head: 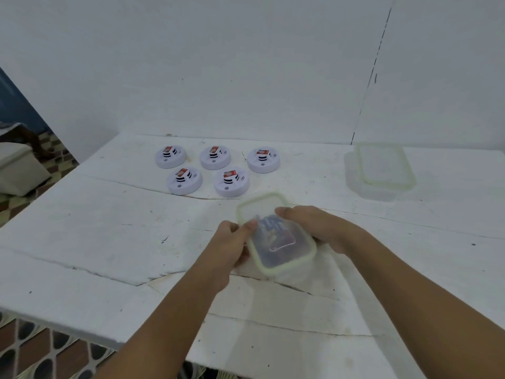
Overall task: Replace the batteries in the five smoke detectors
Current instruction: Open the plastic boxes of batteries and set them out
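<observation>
Lidded clear container (276, 242), near table (109, 228) edge, long axis running far-left to near-right. Left hand (232, 242) and right hand (314, 228) curl round its sides, left thumb on lid. 5 smoke detectors (209, 169) beyond, untouched. Risk: lid popping suddenly, contents scattering.

A white table (109, 242), scuffed and cracked across its top, stood against a pale wall (246, 64); a thin dark cord (373, 75) ran down that wall toward the table's far edge; left of the table lay patterned floor tiles (52, 154) and a beige cushion-like thing (19, 168); tiles showed again at the near left corner.
</observation>
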{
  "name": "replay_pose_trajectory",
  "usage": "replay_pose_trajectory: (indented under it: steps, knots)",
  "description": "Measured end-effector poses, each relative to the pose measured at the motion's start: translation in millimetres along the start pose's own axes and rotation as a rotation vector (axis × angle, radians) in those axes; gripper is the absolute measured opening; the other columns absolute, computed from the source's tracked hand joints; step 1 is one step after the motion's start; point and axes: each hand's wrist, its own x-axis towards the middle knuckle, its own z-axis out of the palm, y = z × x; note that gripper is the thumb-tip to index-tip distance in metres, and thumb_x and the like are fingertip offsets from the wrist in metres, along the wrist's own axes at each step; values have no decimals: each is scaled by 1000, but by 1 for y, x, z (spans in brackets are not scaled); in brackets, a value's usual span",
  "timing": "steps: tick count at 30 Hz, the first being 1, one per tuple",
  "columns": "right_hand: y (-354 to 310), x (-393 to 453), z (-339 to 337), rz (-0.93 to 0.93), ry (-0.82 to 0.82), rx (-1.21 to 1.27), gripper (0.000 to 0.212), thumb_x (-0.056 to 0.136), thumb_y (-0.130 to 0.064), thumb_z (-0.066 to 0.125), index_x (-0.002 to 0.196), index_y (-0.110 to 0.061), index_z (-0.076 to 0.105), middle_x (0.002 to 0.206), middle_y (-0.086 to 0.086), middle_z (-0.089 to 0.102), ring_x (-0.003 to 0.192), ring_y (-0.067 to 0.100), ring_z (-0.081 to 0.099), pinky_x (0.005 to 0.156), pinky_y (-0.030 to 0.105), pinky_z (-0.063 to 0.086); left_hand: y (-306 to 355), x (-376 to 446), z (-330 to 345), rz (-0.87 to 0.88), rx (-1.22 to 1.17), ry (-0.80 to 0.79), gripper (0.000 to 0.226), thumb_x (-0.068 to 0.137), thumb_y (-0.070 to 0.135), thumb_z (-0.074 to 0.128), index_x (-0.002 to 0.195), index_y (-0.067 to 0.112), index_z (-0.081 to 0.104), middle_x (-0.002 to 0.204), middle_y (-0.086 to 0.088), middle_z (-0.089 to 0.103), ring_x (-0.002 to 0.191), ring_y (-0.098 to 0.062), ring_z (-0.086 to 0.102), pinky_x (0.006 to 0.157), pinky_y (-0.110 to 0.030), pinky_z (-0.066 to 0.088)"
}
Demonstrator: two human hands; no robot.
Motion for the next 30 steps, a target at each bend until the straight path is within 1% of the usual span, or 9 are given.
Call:
replay_pose_trajectory:
  steps: [2,4,7,11,16,20,22,25,30]
  knots:
    - [7,8,10,-64,110,21,73,88,-78,55,111,-10,69,111,2,73,99,21,70,89,37,51,7,10,-2,34,28,4,54,95,55,66,117,6,59,101,-12,72,84,-22,64,80,-43,57]
    - [13,13,14,-97,199,36,74,81,-85,54,84,-12,57,80,-1,59,69,19,56,70,36,43,12,17,-5,37,54,-54,56,94,57,65,116,6,65,99,-7,76,88,-26,72,92,-49,58]
    - [19,16,15,-106,234,64,67,75,-89,56,79,-22,50,71,-2,49,63,18,47,66,34,36,12,25,-12,-4,78,-146,59,92,62,66,117,10,73,108,-10,79,103,-34,74,101,-54,56]
    - [24,19,15,-126,237,95,69,72,-91,57,82,-23,58,74,1,56,64,19,53,67,36,40,12,30,-13,-17,68,-200,65,82,66,71,118,12,75,113,-11,77,114,-38,70,105,-56,52]
    - [27,21,15,-125,235,116,70,72,-91,59,80,-22,56,72,0,54,64,18,51,67,36,39,12,32,-16,-22,44,-267,80,68,69,78,124,12,73,118,-11,76,116,-36,70,107,-55,51]
    - [28,22,19,-120,268,107,70,72,-91,59,79,-22,52,72,0,50,64,19,49,67,36,37,6,35,-16,7,-98,-203,67,79,53,83,123,4,70,116,-17,75,112,-40,70,104,-61,51]
    - [30,24,19,-104,258,121,79,68,-95,59,82,-17,59,76,6,61,67,20,55,69,37,41,3,36,-15,18,-114,-193,65,83,52,82,123,3,70,117,-18,75,112,-40,71,104,-60,52]
    - [30,26,19,-48,235,160,104,61,-97,62,100,-1,69,102,19,76,76,26,69,75,39,49,3,33,-14,19,-148,-215,51,92,42,74,124,3,70,116,-16,76,111,-38,71,103,-54,54]
    - [24,24,21,7,208,217,108,54,-95,69,112,-4,73,112,18,75,99,38,76,94,52,57,1,31,-14,38,-188,-189,51,93,40,73,126,3,67,114,-16,76,109,-38,72,95,-48,59]
